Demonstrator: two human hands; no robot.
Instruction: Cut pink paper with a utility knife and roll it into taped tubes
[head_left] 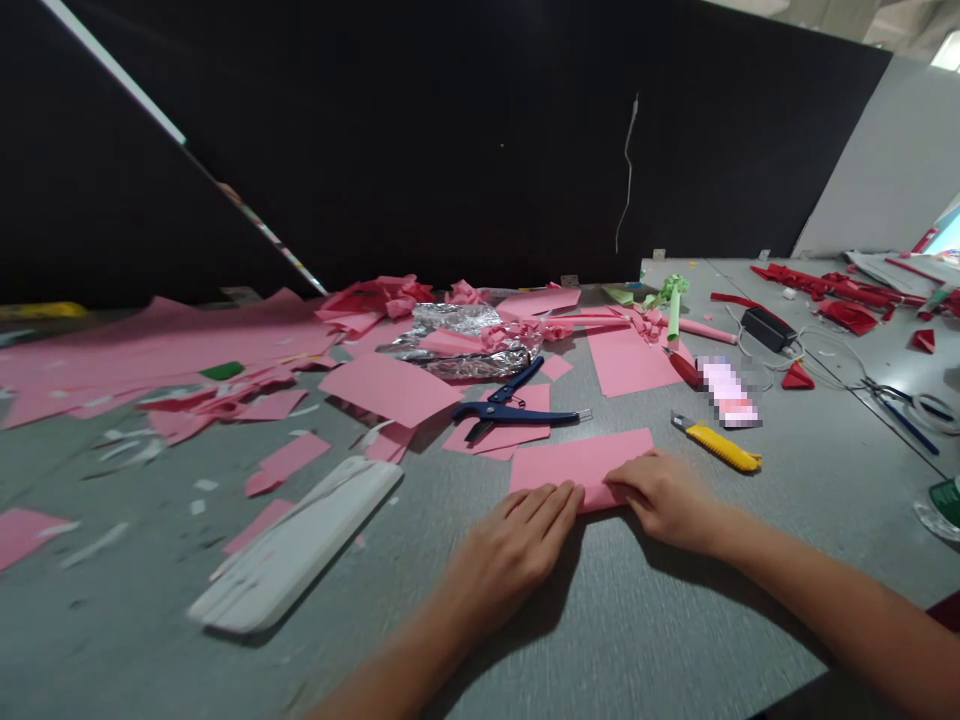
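A folded pink paper sheet (577, 462) lies on the grey table (525, 620) in front of me. My left hand (517, 545) rests flat with its fingers stretched out, fingertips pressing the sheet's near left edge. My right hand (664, 497) has its fingers curled and pressed down on the sheet's near right corner. Neither hand lifts the paper off the table.
Blue-handled pliers (510, 408) lie just beyond the sheet. A yellow utility knife (720, 445) sits to the right, a white flat case (300, 545) to the left. Pink paper scraps (150, 360), crumpled foil (465, 340), green rolls (673, 305) and red pieces (840, 295) litter the far table.
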